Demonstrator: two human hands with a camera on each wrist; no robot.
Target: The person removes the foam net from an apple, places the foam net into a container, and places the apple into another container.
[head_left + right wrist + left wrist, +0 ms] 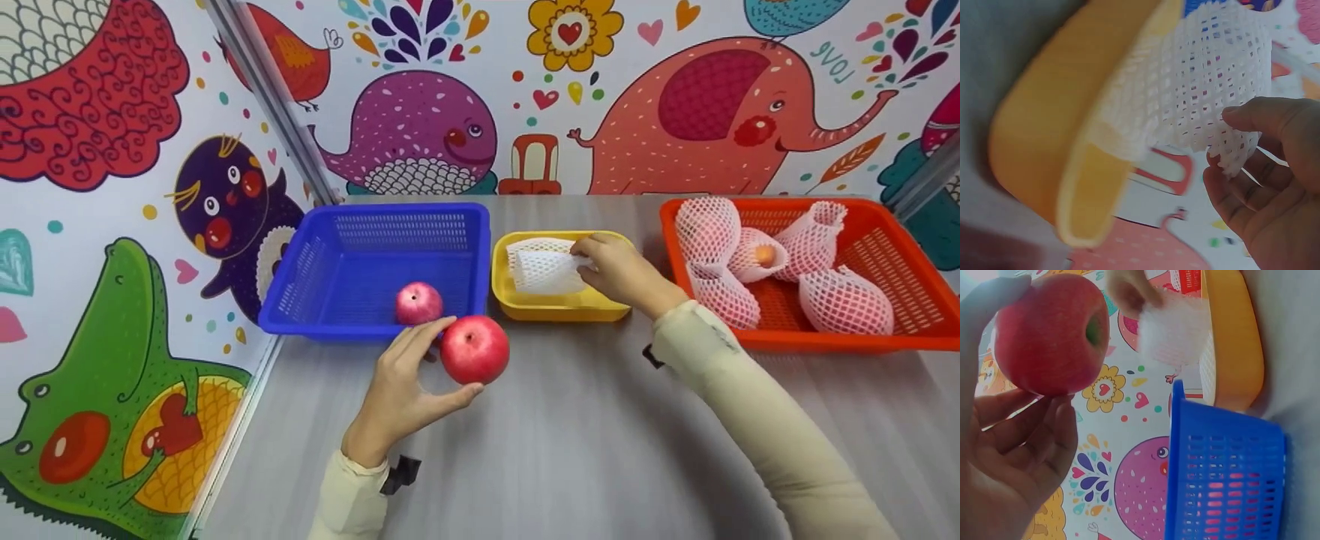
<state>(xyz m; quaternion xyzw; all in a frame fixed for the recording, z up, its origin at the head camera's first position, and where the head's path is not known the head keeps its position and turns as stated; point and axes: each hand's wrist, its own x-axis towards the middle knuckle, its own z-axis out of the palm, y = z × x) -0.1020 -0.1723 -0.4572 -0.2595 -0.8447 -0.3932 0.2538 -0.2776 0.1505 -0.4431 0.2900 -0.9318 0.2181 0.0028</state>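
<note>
Left hand (397, 394): grip pinching a red apple (476, 349) between thumb and fingers, held up off the worktop (555, 427), near the front right corner of the blue basket (367, 274). A second apple (420, 303) lies inside that basket. Right hand (621, 274): grip pinching one edge of white foam netting (551, 271), which sits partly within the yellow tray (562, 311). Tray stands between blue basket and red basket (832, 343); netted fruit (846, 301) in the latter.
</note>
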